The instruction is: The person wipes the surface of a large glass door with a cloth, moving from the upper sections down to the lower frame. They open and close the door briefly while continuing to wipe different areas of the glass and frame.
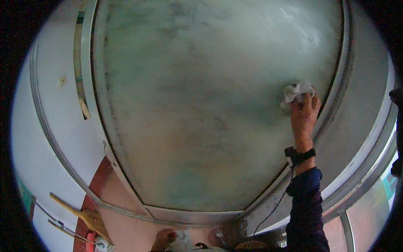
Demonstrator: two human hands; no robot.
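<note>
My right hand (305, 113) holds a crumpled white wad (297, 91), cloth or paper, flat against a large glass panel (201, 126). It is near the panel's right edge, the arm stretched upward in a dark sleeve. The glass is cloudy, with dark smudges and paler streaks at the upper right. My left hand (162, 239) is low at the bottom edge, its fingers curled. Beside those fingers is a pale translucent thing (182, 237); blur hides what it is and whether the hand grips it.
A light metal frame (195, 214) surrounds the glass, with a handle (108, 152) on its left side. A black wrist strap (299, 156) trails a thin cable (274, 206). At the lower left, a straw broom (91, 219) leans by the white wall (63, 126). A grey wall strip (362, 110) lies right.
</note>
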